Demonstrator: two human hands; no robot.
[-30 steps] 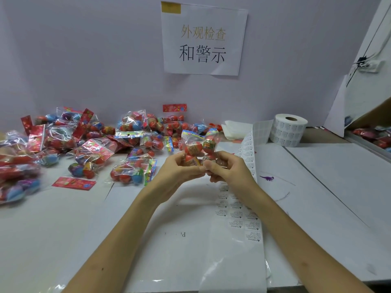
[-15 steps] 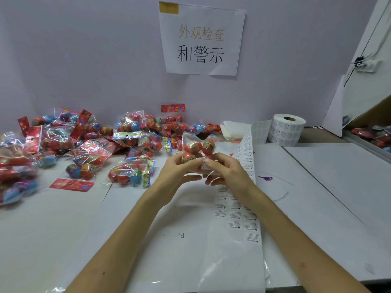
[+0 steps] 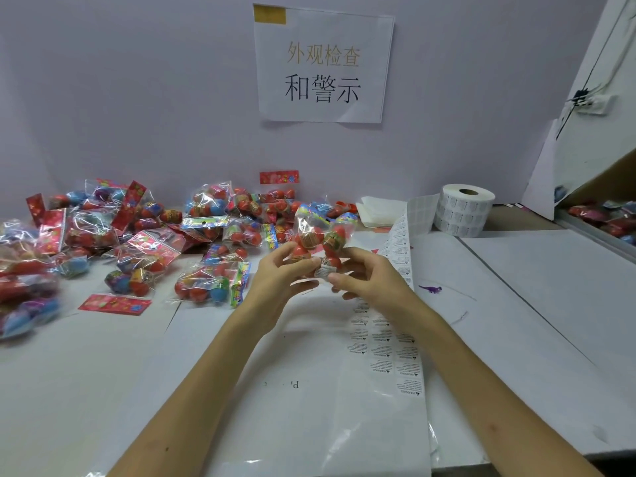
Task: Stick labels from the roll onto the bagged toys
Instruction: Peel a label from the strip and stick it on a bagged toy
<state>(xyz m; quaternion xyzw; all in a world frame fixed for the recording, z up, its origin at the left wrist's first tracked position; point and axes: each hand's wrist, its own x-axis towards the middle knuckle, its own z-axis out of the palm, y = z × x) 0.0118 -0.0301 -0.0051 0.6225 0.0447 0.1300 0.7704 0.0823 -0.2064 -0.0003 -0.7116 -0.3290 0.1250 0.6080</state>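
Head view: left hand (image 3: pixel 275 285), right hand (image 3: pixel 373 285) fingers pinching toy bag (image 3: pixel 315 235), label (image 3: pixel 324 271) partly under thumb.

A white paper sign (image 3: pixel 323 63) with Chinese characters hangs on the pale lilac wall (image 3: pixel 137 98), yellow tape (image 3: pixel 269 14) across its top left corner. Right of the sign sits a white power socket (image 3: pixel 593 102); below-right, a small purple dinosaur shape (image 3: pixel 430 289) on the white tabletop (image 3: pixel 533 287)

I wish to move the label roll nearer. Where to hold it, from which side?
Probably from above: the label roll stands on its flat end, core hole up, so grip its round wall. Approach from its right, because the label strip leaves on the left.
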